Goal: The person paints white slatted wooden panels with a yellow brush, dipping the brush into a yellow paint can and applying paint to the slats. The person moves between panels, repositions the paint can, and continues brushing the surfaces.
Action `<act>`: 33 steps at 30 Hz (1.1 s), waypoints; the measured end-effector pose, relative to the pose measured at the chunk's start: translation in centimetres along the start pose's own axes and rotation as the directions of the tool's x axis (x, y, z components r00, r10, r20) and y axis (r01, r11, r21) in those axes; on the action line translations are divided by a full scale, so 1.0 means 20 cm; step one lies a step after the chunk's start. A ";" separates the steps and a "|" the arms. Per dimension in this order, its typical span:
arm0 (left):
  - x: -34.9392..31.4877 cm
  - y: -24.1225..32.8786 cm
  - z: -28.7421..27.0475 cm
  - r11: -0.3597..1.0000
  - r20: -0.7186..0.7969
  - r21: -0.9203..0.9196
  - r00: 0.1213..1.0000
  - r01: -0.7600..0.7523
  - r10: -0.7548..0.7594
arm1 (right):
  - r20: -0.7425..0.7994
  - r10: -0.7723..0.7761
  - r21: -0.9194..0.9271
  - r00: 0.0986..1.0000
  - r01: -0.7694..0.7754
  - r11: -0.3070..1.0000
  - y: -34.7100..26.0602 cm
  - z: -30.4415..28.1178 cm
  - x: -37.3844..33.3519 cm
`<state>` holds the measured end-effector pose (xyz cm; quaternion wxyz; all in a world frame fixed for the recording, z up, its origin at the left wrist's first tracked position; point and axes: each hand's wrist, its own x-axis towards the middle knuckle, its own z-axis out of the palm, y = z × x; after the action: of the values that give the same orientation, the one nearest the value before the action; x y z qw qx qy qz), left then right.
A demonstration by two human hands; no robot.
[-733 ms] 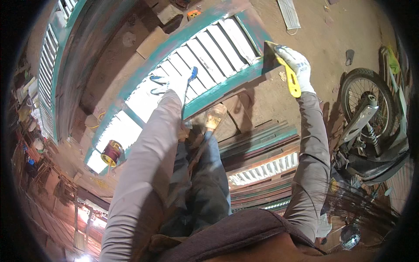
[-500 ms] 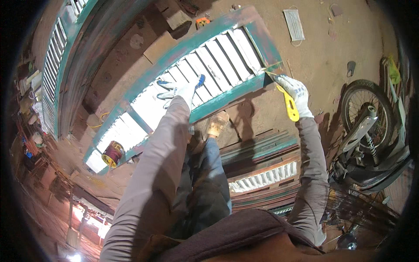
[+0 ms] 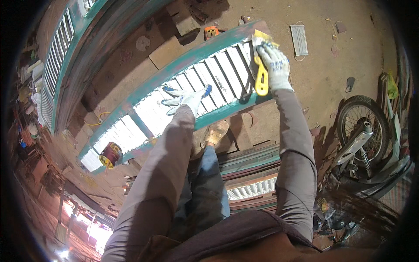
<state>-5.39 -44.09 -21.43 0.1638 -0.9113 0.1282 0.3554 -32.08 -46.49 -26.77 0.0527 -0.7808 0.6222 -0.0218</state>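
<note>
A louvred wooden shutter [image 3: 137, 120] with a green frame and white slats [image 3: 213, 65] lies across the ground before me. My left hand [image 3: 188, 98], in a white glove with blue fingertips, rests on its slats with the fingers spread. At the shutter's far right end, my gloved right hand [image 3: 276, 65] grips a paintbrush [image 3: 261, 81] by its yellow handle. The brush head is at the end rail of the frame, and part of it is hidden by my fingers. A dark red paint can [image 3: 110, 154] stands on the shutter's near left end.
Another green-framed shutter [image 3: 59, 52] stands at the left. An orange tape measure [image 3: 211, 32] and a face mask [image 3: 299, 40] lie beyond the work. To the right is a motorcycle wheel [image 3: 363, 120]. Stacked shutters [image 3: 253, 190] lie near my legs.
My right hand has carried the paintbrush away from me and leftward, from the near right corner to the far part of the end rail. My left hand stays on the slats.
</note>
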 end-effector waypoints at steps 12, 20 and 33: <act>-0.04 0.06 -0.05 0.995 0.022 0.055 0.996 0.087 -0.089 | -0.046 -0.047 0.206 0.998 0.055 0.977 0.17 -0.18 0.20; 0.01 0.02 -0.03 0.997 0.054 0.034 0.996 0.067 -0.069 | 0.049 -0.110 0.161 0.993 0.101 0.982 0.20 -0.21 0.14; 0.01 0.01 -0.04 0.998 0.074 0.033 0.996 0.053 -0.055 | 0.149 -0.015 0.139 0.989 -0.007 0.990 0.23 -0.13 0.04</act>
<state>-4.76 -44.60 -21.11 0.1921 -0.8979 0.1027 0.3826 -36.56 -48.50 -24.80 0.1538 -0.7758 0.6119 -0.0065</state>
